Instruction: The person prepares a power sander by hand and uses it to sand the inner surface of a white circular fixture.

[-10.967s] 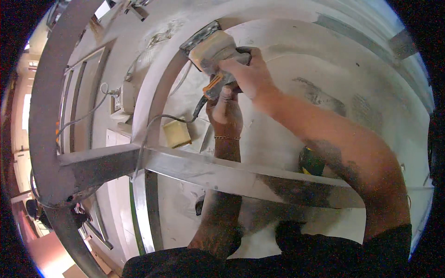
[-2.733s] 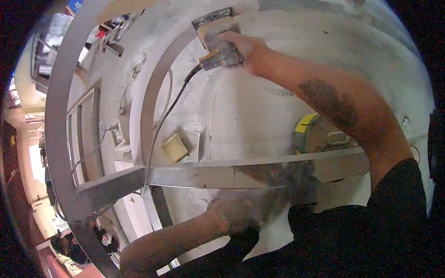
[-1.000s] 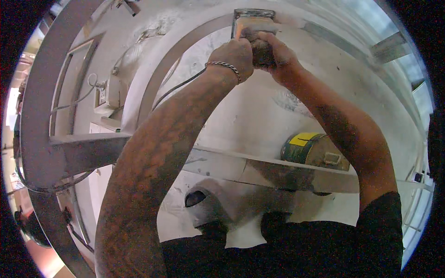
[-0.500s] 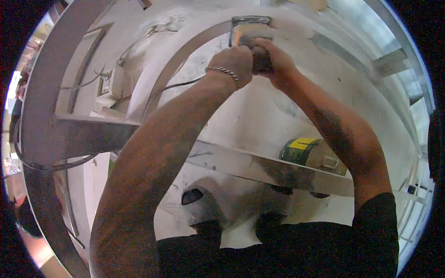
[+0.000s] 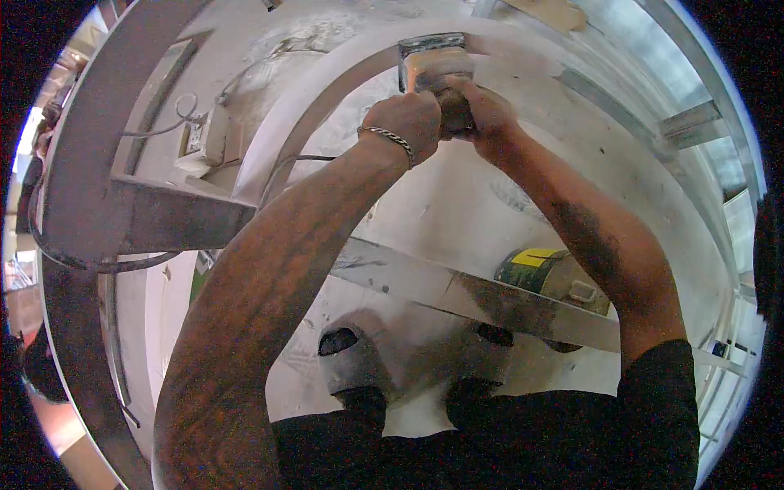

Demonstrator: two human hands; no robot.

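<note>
Sander, dusty tan with dark pad, is gripped by left hand and right hand.

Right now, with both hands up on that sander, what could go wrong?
Two things, perhaps. The left hand and right hand are bare and close behind the pad of the sander, so a slip might scrape the fingers. Also, a dark cord passes by the curved frame and out of sight behind the left forearm; it could snag or tug if the arms shift.
</note>
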